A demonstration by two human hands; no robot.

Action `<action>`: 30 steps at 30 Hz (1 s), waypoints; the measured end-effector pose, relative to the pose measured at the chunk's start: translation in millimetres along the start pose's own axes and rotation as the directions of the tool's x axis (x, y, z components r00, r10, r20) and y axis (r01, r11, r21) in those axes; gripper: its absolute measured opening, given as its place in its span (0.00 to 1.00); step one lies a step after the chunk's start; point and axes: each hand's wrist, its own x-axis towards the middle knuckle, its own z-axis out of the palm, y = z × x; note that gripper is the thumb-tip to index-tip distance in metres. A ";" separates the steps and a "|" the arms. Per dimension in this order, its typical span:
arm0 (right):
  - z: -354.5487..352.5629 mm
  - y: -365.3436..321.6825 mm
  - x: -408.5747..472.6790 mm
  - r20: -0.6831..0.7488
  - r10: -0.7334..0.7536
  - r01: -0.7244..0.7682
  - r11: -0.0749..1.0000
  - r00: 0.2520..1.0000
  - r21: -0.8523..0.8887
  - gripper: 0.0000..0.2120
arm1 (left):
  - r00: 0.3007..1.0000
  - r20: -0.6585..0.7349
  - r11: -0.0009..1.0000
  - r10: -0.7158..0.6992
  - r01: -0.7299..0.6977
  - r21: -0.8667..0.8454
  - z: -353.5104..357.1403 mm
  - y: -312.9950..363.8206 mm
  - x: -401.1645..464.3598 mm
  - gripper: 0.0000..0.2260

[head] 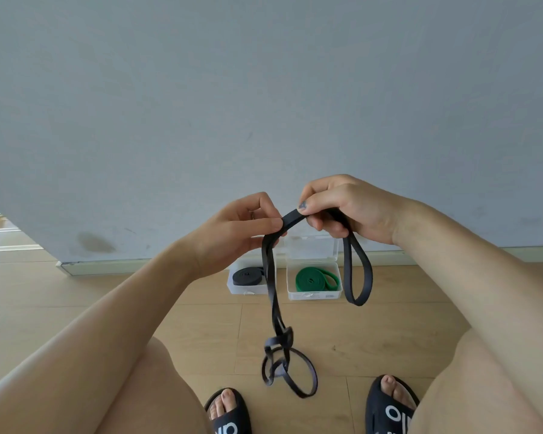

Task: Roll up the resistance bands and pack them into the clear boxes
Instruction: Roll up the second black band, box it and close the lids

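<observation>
Left hand (248,227) and right hand (342,205) pinch dark band (293,216) mid-air; tangled tail on wood floor (389,339) between slippers (229,411). Behind, by wall (264,89): two clear boxes (314,296), black roll (248,276) left, green roll (317,278) right. Hanging band partly hides left box.

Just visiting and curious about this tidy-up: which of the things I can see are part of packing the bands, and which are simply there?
Part of the job:
- dark band, held by left hand and right hand
- black rolled band in the left clear box
- green rolled band in the right clear box

Simply there:
- black slippers
- wooden floor
- grey wall
</observation>
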 end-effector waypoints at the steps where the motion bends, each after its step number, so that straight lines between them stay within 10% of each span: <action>1: 0.0 0.1 -0.6 0.005 0.010 -0.010 0.999 1.000 -0.044 0.06 | 1.000 -0.007 1.000 -0.001 0.001 -0.002 -0.4 0.1 -0.5 0.06; 10: 20.7 2.0 5.3 0.042 0.002 0.011 0.956 0.999 -0.294 0.22 | 1.000 -0.014 0.999 0.002 -0.002 0.036 3.2 1.3 2.8 0.08; 30: 9.3 -4.5 1.9 -0.089 -0.072 0.073 0.997 0.993 -0.001 0.20 | 0.995 0.007 0.988 -0.103 0.101 0.116 5.7 7.0 -8.6 0.11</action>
